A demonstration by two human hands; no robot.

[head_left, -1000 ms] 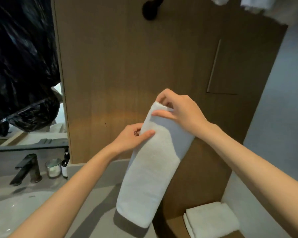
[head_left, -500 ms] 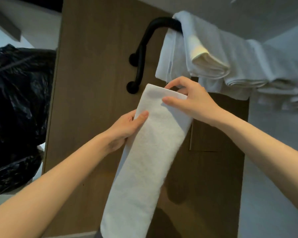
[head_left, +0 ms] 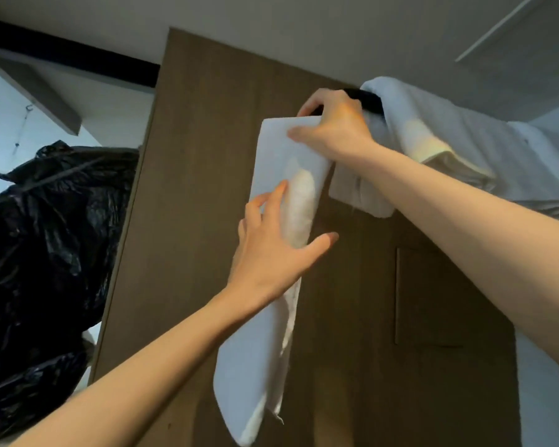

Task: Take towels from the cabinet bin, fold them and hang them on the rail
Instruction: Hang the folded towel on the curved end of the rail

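- Right hand (head_left: 333, 127) pinched the top edge of the folded towel (head_left: 255, 350): thumb on the front face, fingers curled over the top and hidden behind it.
- Head view, the only camera: your left hand (head_left: 271, 250) lay flat on the towel's middle, fingers straight and spread, thumb out past the right edge. It was pressing, not gripping.
- Towel hung long and narrow in front of the wood cabinet panel (head_left: 207, 156). Its top edge was up at the level of the black rail (head_left: 367, 103) and its bottom end dangled free low in frame.
- Rail's bare end showed just right of your right hand. I couldn't tell if your knuckles touched it.
- Rest of the rail was covered by hung towels (head_left: 449, 150), the nearest just beside your towel's right edge.
- Step, as I read it: getting the top end over the rail. It wasn't draped yet.
- To do it well, the pinch had to carry all layers over together. The right long edge looked loose and ragged lower down, so the fold could have opened.
- Left hand was well placed to take the weight and feed the towel up, rather than hauling from the pinch alone.
- Free slot looked narrow, so you had to land left of the nearest hung towel without dragging it.
- Risk: uneven drop front to back, and the towel sliding off.
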